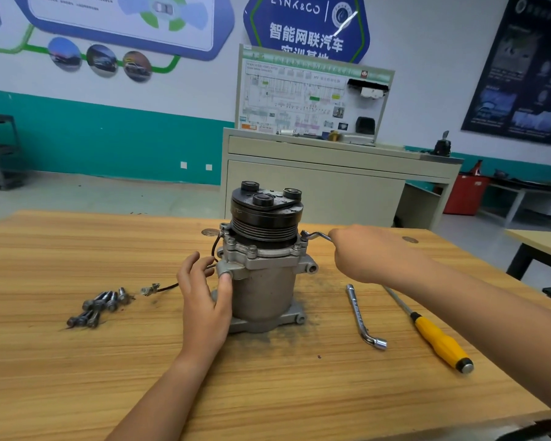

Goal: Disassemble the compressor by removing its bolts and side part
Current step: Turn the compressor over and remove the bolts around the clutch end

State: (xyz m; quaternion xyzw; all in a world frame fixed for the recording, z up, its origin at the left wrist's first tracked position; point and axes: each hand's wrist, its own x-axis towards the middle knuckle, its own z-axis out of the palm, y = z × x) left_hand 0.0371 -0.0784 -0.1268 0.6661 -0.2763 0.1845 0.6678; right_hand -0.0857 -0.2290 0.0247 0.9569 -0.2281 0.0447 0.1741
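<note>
Loose bolts lie heaped at the table's left, too overlapped to count; the left hand, fingers relaxed, rests its thumb on the compressor, which stands mid-table with its long axis upright, pulley end up. Behind, a blue sign reads "LYNK&CO". The right hand grips a cranked wrench, its handle hidden in the fist and its head at the compressor's upper right.

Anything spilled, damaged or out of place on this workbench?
Dark grit is scattered over the wooden table around the compressor base, thickest at its right and front. The compressor's black wire trails loose to the left, its connector lying beside the removed bolts. No damage is visible.
</note>
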